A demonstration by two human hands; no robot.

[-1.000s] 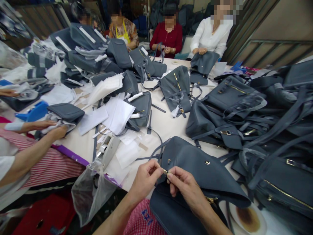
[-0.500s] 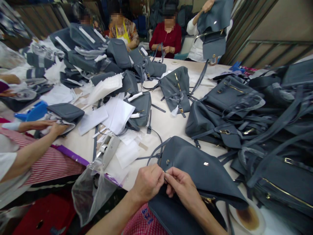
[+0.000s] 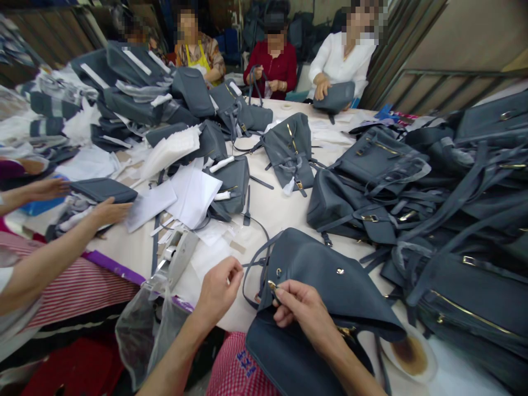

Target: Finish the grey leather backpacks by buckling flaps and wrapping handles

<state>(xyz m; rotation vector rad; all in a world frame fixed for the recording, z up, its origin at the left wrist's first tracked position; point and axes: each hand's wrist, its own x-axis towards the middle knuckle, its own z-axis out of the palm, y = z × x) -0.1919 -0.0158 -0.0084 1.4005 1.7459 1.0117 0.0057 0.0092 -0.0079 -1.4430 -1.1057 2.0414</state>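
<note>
Pinching gold fitting (image 3: pixel 272 285) on near edge of grey bag (image 3: pixel 330 286): right hand (image 3: pixel 303 308), grip pressed together. Left hand (image 3: pixel 218 289) just left of bag, fingers curled, contents unclear. Bag overhangs worktop (image 3: pixel 272 212) edge. Judged soft, floppy, light; take by fitting or flap edge.

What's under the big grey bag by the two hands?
The slate-grey leather bag lies on the cream table, its near end over a red-checked lap. Whatever sits beneath its middle is covered.
</note>
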